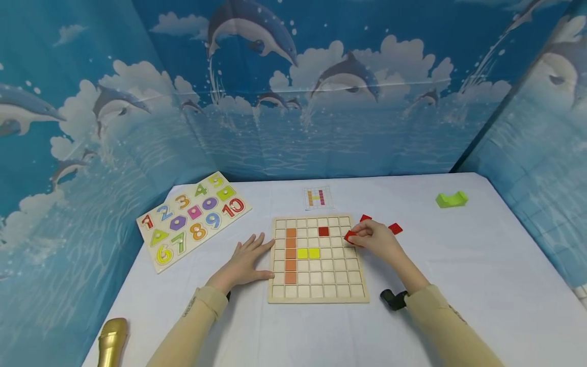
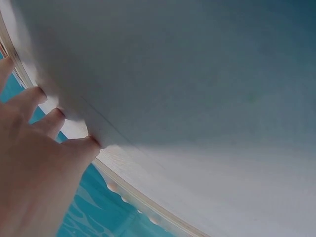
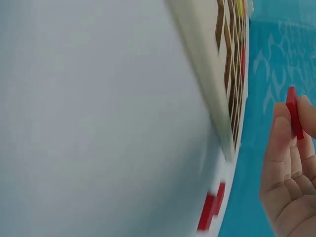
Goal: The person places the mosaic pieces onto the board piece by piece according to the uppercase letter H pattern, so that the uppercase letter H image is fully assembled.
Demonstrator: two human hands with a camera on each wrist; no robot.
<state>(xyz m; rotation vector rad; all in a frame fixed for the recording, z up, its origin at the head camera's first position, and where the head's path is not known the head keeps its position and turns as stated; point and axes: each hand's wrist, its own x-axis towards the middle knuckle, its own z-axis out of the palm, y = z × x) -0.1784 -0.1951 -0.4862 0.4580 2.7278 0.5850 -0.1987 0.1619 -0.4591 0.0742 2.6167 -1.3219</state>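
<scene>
The right hand [image 1: 377,242] is pinching a red tile [image 1: 350,236] above the right edge of the grid board [image 1: 318,300]; the right wrist view is cutting this hand off. The left hand [image 1: 245,262] is spreading its fingers, grasping nothing, touching the board's left edge. Loose red tiles [image 1: 395,229] are lying beside the right hand, one appearing partly covered. A gold microphone [image 1: 112,339] is running out of frame.

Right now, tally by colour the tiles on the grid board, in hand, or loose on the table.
Orange tiles: 5
Yellow tiles: 2
Red tiles: 4 (1 on the grid board, 1 in the right hand, 2 loose)
Total visible: 11
</scene>
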